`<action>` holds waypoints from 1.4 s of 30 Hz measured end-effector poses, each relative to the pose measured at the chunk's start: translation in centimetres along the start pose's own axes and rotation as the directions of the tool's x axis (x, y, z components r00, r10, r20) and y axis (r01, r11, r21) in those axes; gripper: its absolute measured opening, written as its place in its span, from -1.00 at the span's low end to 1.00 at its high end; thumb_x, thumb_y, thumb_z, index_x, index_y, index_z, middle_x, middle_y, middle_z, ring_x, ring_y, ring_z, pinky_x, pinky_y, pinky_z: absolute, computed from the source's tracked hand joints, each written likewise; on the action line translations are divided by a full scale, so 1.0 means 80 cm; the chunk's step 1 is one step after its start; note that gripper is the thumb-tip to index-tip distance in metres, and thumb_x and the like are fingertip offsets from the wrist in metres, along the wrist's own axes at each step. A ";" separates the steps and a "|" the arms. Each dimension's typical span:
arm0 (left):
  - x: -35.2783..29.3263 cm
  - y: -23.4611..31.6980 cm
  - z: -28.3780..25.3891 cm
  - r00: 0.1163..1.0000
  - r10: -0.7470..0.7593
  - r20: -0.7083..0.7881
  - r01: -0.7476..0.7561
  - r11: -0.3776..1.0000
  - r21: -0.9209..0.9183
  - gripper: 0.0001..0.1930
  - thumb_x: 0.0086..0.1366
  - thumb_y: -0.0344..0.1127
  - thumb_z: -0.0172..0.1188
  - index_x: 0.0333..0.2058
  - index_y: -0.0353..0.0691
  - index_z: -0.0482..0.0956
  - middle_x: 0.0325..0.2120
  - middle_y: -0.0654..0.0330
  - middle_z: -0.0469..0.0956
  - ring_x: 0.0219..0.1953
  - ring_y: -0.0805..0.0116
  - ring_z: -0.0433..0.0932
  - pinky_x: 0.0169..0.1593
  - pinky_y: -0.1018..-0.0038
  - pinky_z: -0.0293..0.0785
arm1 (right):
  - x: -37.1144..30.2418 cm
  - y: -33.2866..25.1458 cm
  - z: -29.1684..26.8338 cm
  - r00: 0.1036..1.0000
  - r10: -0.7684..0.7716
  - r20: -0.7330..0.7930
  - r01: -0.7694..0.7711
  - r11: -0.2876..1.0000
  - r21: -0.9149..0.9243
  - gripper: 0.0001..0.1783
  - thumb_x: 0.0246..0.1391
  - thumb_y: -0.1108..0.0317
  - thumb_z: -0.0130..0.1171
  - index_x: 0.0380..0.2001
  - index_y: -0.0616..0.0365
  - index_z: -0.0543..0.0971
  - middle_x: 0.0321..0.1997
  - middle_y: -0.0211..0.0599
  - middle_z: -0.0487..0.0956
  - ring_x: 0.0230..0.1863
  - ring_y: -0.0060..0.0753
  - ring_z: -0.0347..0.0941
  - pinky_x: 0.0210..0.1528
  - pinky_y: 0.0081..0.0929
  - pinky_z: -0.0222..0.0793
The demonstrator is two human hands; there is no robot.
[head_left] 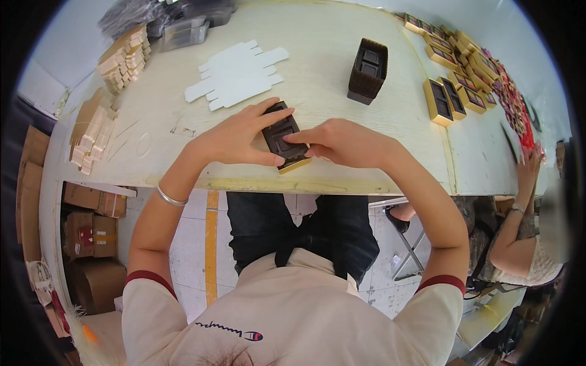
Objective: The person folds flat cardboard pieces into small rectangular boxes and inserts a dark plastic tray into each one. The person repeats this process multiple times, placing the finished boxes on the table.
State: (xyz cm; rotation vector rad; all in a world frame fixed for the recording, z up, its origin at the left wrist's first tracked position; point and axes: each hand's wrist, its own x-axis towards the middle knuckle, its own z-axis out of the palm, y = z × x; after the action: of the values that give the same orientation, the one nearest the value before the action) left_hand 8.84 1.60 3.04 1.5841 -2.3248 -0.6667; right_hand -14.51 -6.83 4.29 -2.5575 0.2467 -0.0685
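Near the front edge of the table lies a small gold box [295, 166] with a black plastic insert tray [279, 129] in it. My left hand [235, 135] grips the box from the left, its fingers over the far end and its thumb at the near end. From the right, my right hand [348, 144] presses its index finger onto the tray's middle, with the other fingers curled against the box's right side. Just beyond is a flat, unfolded white box blank [241, 74]. A dark upright stack of black insert trays [367, 72] stands to the far right of my hands.
Piles of folded gold-and-white box blanks [93, 131] line the left side. Clear plastic containers [184, 33] sit at the back left. Finished gold boxes [438, 102] with dark trays crowd the right, where another person's hand [532, 160] touches red ribbons [519, 119].
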 end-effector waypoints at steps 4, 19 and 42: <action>0.002 -0.012 0.000 0.998 0.065 0.010 -0.064 0.998 -0.027 -0.01 -0.06 0.08 0.39 0.33 -0.03 0.14 0.34 -0.08 -0.01 0.34 -0.08 0.07 0.32 0.18 0.07 | 0.006 0.003 0.006 0.995 -0.093 -0.043 0.087 0.988 -0.124 -0.52 -0.01 0.51 0.20 0.06 0.14 0.51 -0.33 -0.11 0.59 -0.26 -0.10 0.50 -0.16 -0.26 0.40; -0.026 0.004 0.063 0.957 0.043 -0.287 0.064 0.933 0.355 0.02 0.04 0.32 0.20 0.29 -0.30 0.11 0.35 -0.08 -0.06 0.38 -0.10 -0.12 0.34 -0.15 -0.22 | 0.002 -0.033 0.100 0.840 0.005 -0.542 -0.181 0.945 -0.271 -0.43 -0.16 0.21 0.35 -0.05 0.23 0.48 0.05 0.10 0.37 -0.07 0.04 0.38 -0.01 -0.17 0.31; -0.094 0.142 -0.029 0.349 0.670 -0.655 -0.715 -0.261 -0.649 -0.65 0.29 -0.01 0.11 -0.43 -0.21 0.55 -0.30 0.13 0.56 -0.33 0.19 0.50 -0.28 0.35 0.37 | -0.090 0.081 -0.068 0.378 -0.152 -0.913 -0.626 0.685 -0.373 -0.64 0.08 0.31 0.22 -0.05 0.19 0.53 0.15 -0.02 0.39 0.12 0.03 0.31 0.12 -0.15 0.22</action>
State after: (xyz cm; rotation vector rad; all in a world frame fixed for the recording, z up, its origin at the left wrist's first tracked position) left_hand 3.48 11.49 11.08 -0.4526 -1.5940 -1.1919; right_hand -23.16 -13.70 5.40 -2.8058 1.3569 -1.6103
